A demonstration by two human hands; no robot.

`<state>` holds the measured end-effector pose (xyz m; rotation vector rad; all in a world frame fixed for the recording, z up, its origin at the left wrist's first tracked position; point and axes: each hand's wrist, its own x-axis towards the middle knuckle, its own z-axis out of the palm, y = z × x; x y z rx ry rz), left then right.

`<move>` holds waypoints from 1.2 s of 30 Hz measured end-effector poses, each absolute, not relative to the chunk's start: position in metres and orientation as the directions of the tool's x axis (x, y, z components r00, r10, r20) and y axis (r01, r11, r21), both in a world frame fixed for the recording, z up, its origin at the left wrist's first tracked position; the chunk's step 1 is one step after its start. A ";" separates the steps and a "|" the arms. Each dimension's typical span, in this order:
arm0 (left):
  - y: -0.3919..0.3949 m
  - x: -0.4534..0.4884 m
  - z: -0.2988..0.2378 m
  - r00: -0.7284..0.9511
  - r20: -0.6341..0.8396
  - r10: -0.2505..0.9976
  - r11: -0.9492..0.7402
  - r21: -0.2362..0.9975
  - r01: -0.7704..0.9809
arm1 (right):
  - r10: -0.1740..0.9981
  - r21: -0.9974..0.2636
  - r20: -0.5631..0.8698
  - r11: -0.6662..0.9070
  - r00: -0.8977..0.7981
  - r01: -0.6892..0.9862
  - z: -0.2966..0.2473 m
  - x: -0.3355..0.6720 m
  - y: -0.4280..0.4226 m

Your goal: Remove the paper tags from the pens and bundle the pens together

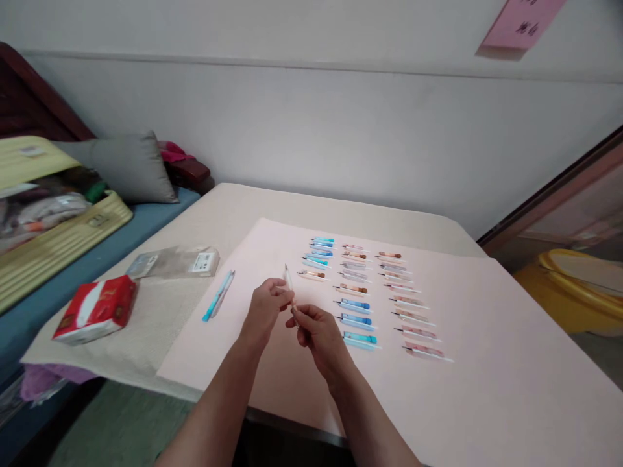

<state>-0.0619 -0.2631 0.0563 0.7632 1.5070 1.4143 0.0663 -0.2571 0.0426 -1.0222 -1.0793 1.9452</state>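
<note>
Above the pink sheet, my left hand and my right hand both grip one slim pen. Its pointed tip aims up and away from me, and its pale barrel runs down between my fingers. My left fingers pinch the middle, while the right thumb and fingertips close on the lower end, which is partly hidden. A blue pen lies alone on the left of the sheet. To the right are rows of pens in blue, brown, grey and pink, among them a teal pen near my right hand.
The pink sheet covers much of the table. At the left lie a red tissue pack and a clear plastic package. A bed with a grey pillow stands beyond. A yellow tub is at the right.
</note>
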 end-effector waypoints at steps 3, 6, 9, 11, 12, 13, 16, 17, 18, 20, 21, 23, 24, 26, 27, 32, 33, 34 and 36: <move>-0.259 -0.063 0.050 -0.407 -0.151 0.901 0.162 0.987 -0.010 | 0.827 -0.900 -0.313 -0.415 -0.467 -0.132 0.043 0.066 -0.258; -0.258 -0.070 0.048 -0.439 -0.111 0.892 0.227 0.948 0.223 | 0.830 -0.903 -0.348 -0.421 -0.437 -0.080 0.044 0.066 -0.258; -0.261 -0.086 0.050 -0.524 -0.059 0.850 0.413 0.692 0.592 | 0.832 -0.898 -0.382 -0.438 -0.402 -0.052 0.045 0.067 -0.257; -0.264 -0.098 0.051 -0.576 -0.031 0.817 0.531 0.432 0.729 | 0.832 -0.898 -0.383 -0.438 -0.401 -0.051 0.045 0.067 -0.257; -0.265 -0.105 0.051 -0.593 -0.035 0.804 0.570 0.331 0.752 | 0.833 -0.899 -0.381 -0.435 -0.401 -0.051 0.046 0.068 -0.256; -0.265 -0.111 0.051 -0.605 -0.052 0.794 0.596 0.259 0.760 | 0.833 -0.900 -0.379 -0.434 -0.402 -0.051 0.046 0.068 -0.256; -0.266 -0.129 0.048 -0.645 -0.090 0.759 0.651 0.161 0.742 | 0.828 -0.897 -0.379 -0.438 -0.413 -0.056 0.048 0.070 -0.256; -0.266 -0.134 0.046 -0.660 -0.087 0.746 0.665 0.147 0.733 | 0.827 -0.896 -0.378 -0.439 -0.417 -0.059 0.048 0.071 -0.255; -0.266 -0.138 0.045 -0.672 -0.077 0.737 0.675 0.135 0.725 | 0.825 -0.896 -0.377 -0.440 -0.421 -0.061 0.049 0.071 -0.255; -0.266 -0.145 0.042 -0.685 -0.055 0.726 0.686 0.120 0.717 | 0.825 -0.895 -0.376 -0.441 -0.422 -0.064 0.050 0.072 -0.255; -0.265 -0.147 0.041 -0.689 -0.050 0.723 0.690 0.113 0.715 | 0.826 -0.895 -0.376 -0.441 -0.421 -0.064 0.050 0.073 -0.255; -0.265 -0.149 0.039 -0.693 -0.053 0.719 0.694 0.100 0.712 | 0.827 -0.895 -0.376 -0.441 -0.418 -0.066 0.050 0.073 -0.254; -0.264 -0.149 0.038 -0.694 -0.059 0.718 0.696 0.096 0.712 | 0.826 -0.895 -0.377 -0.441 -0.418 -0.066 0.050 0.073 -0.254; -0.264 -0.149 0.036 -0.695 -0.065 0.716 0.698 0.089 0.711 | 0.826 -0.894 -0.375 -0.442 -0.420 -0.071 0.050 0.074 -0.254; -0.263 -0.149 0.035 -0.696 -0.066 0.715 0.699 0.087 0.710 | 0.826 -0.893 -0.375 -0.444 -0.422 -0.074 0.050 0.074 -0.254; -0.265 -0.150 0.034 -0.700 0.020 0.713 0.698 0.076 0.713 | 0.821 -0.889 -0.382 -0.452 -0.425 -0.073 0.051 0.073 -0.253; -0.265 -0.151 0.034 -0.700 0.036 0.713 0.697 0.074 0.713 | 0.821 -0.890 -0.380 -0.450 -0.426 -0.075 0.051 0.073 -0.253; -0.266 -0.152 0.033 -0.701 0.046 0.712 0.697 0.072 0.713 | 0.823 -0.891 -0.376 -0.448 -0.426 -0.077 0.050 0.073 -0.253; -0.266 -0.152 0.033 -0.703 0.036 0.710 0.700 0.072 0.711 | 0.823 -0.892 -0.372 -0.445 -0.429 -0.079 0.050 0.073 -0.253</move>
